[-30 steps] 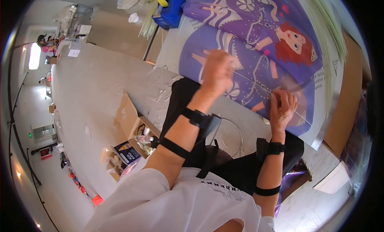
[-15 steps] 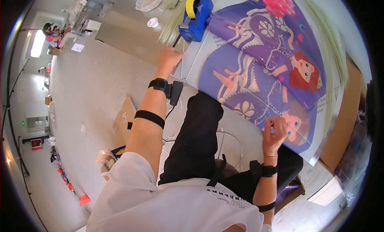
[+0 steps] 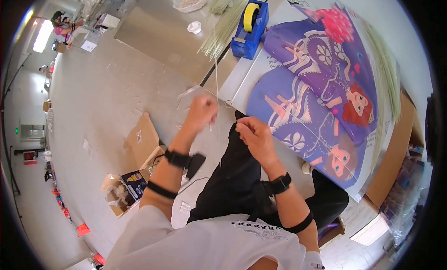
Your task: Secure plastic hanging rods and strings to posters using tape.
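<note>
My left hand (image 3: 202, 112) is closed and a little blurred, out past the near corner of the table. A thin pale rod (image 3: 216, 79) runs upright along its fingers, seemingly held there. To its right, my right hand (image 3: 256, 137) has thumb and fingertips pinched together above my knee; what lies between them is hidden or too small to make out. Beyond it, two purple printed sheets (image 3: 291, 109) with a cartoon princess overlap on a white carton. A straight pale rod (image 3: 309, 130) lies across the nearer sheet.
A blue tape dispenser (image 3: 251, 32) with yellow tape stands at the carton's far left. Bundles of thin pale rods lie beside it (image 3: 221, 30) and along the right (image 3: 386, 79). A white bowl (image 3: 190, 1) and small cup (image 3: 194, 27) stand behind. An open cardboard box (image 3: 144, 142) sits low left.
My left hand has come back from beside the tape dispenser with a thin rod. My right hand has moved left, off the printed sheet, near the left hand.
</note>
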Demonstrator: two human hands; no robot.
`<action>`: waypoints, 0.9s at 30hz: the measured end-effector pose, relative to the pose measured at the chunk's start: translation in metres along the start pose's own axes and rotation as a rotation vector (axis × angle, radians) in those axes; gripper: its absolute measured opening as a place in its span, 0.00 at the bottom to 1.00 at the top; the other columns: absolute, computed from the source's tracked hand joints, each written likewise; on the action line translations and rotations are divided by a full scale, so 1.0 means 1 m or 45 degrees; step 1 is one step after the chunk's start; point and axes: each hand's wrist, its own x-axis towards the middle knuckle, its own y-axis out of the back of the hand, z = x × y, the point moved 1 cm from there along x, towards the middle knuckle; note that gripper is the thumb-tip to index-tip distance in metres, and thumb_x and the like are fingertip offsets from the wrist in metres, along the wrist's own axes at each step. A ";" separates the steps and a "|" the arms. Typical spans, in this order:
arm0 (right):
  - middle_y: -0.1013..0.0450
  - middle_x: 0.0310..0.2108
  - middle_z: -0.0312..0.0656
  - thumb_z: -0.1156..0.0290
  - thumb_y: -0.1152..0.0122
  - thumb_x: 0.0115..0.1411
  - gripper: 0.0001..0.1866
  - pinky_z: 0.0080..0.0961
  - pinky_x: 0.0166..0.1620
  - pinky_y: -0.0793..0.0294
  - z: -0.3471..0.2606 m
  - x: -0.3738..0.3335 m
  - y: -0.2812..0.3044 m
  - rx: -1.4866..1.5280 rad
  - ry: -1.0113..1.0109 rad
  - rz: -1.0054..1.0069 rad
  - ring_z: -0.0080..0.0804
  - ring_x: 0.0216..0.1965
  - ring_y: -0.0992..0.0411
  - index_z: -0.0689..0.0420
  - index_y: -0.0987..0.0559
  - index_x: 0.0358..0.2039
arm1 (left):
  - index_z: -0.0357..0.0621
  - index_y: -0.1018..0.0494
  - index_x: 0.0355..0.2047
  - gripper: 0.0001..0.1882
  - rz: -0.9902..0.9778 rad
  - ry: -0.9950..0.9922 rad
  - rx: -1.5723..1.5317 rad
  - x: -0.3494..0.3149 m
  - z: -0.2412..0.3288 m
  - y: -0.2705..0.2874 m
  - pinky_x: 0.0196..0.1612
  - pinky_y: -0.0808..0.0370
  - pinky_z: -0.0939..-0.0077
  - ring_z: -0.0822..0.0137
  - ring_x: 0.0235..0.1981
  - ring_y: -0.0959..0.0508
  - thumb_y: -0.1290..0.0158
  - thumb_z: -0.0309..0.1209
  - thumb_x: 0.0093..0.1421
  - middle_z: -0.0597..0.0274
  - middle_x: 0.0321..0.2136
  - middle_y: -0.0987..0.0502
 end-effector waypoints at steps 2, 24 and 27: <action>0.29 0.18 0.37 0.70 0.42 0.57 0.09 0.18 0.23 0.34 0.004 0.006 -0.015 0.109 -0.077 -0.059 0.20 0.19 0.34 0.66 0.24 0.30 | 0.38 0.33 0.20 0.06 -0.104 0.093 -0.142 -0.041 0.000 -0.005 0.14 0.37 0.82 0.77 0.12 0.32 0.50 0.25 0.51 0.64 0.12 0.32; 0.31 0.16 0.34 0.74 0.43 0.57 0.09 0.12 0.16 0.39 0.013 0.017 -0.040 0.495 -0.365 -0.122 0.15 0.13 0.38 0.60 0.25 0.20 | 0.35 0.26 0.39 0.16 0.228 -0.581 0.243 0.099 0.069 0.018 0.32 0.31 0.81 0.77 0.28 0.29 0.49 0.37 0.60 0.67 0.27 0.25; 0.31 0.16 0.34 0.74 0.43 0.57 0.09 0.12 0.16 0.40 0.014 0.018 -0.038 0.500 -0.331 -0.127 0.15 0.13 0.38 0.61 0.25 0.20 | 0.34 0.24 0.34 0.14 0.119 -0.310 0.291 0.160 0.102 0.001 0.29 0.33 0.79 0.74 0.27 0.31 0.46 0.35 0.57 0.64 0.25 0.26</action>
